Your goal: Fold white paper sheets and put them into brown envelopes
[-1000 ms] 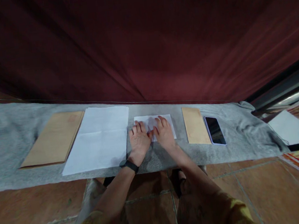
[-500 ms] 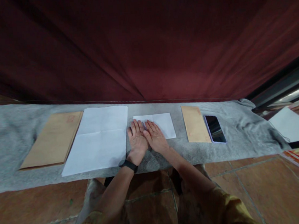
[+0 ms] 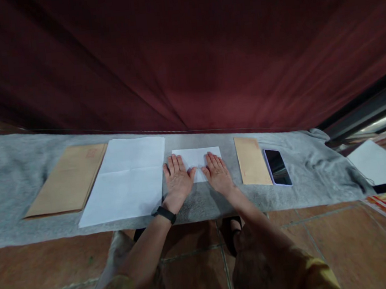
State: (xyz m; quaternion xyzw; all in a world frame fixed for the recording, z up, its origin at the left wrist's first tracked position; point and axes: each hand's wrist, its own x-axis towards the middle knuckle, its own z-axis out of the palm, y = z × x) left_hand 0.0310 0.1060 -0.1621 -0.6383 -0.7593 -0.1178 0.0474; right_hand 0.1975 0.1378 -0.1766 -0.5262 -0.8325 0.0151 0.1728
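A small folded sheet of white paper (image 3: pixel 196 157) lies on the grey cloth in front of me. My left hand (image 3: pixel 178 176) rests flat on its left end, fingers stretched out. On the right end lies my right hand (image 3: pixel 217 173), also flat, with the thumb pointing in toward the left one. Both hands are open and press on the paper without gripping it. Left of them is a stack of larger white sheets (image 3: pixel 128 181) with a crease across the middle. A single brown envelope (image 3: pixel 252 161) lies to the right of my right hand.
Large brown envelopes (image 3: pixel 67 180) are stacked at the left. A phone (image 3: pixel 277 167) with a lilac edge lies right of the single envelope. The grey cloth (image 3: pixel 320 172) covers a narrow table, and a dark red curtain (image 3: pixel 185 71) hangs right behind it.
My right hand has slid to the right along the folded paper, away from my left hand. My left hand has stayed nearly in place, its thumb now spread outward.
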